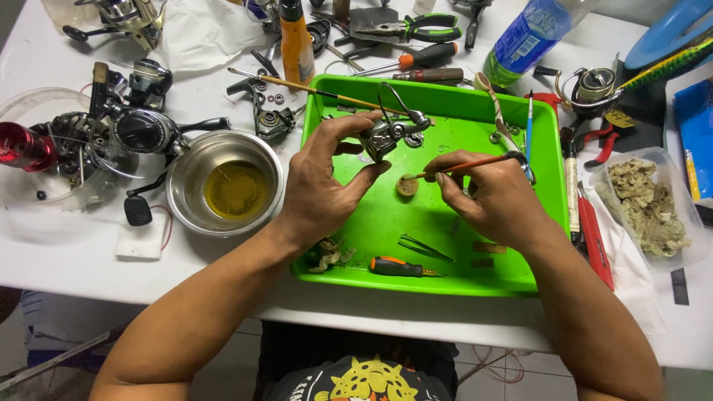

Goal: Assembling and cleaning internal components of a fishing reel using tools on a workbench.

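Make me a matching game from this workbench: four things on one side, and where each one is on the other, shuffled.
Things:
1. fishing reel body
2. thin brush
3. steel bowl of yellowish liquid
4. small screwdriver

Places:
A. lying at the near edge of the green tray
B. held in the left hand
C. on the white table, left of the tray
D. held in the right hand, tip at a small round part

Pairs: 1-B, 2-D, 3-C, 4-A
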